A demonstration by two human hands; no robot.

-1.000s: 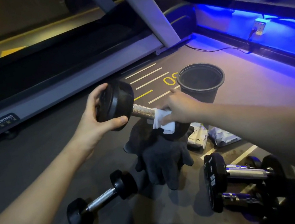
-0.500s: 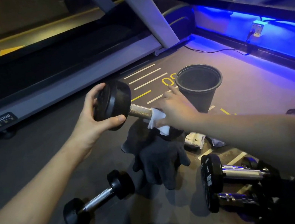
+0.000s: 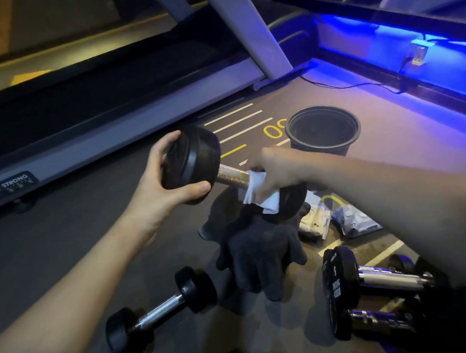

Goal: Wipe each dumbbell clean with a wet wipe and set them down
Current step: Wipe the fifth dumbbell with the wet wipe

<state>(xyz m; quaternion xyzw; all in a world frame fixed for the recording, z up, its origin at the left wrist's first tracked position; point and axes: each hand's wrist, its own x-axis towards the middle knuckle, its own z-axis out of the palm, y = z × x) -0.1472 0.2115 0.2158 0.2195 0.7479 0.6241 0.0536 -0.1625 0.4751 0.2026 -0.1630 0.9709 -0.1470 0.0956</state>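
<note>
The left hand point(image 3: 155, 199) cups one head of the dumbbell point(image 3: 192, 164) — its bar runs rightward and down into the right hand point(image 3: 274, 169), which pinches the wet wipe point(image 3: 259, 193) round it, the nearer to wipe along.

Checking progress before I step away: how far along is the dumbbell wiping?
In hand: left hand grips the lifted dumbbell; right hand wraps a wet wipe around its handle. Three dumbbells lie on the floor; wiped or not, I cannot tell.
</note>
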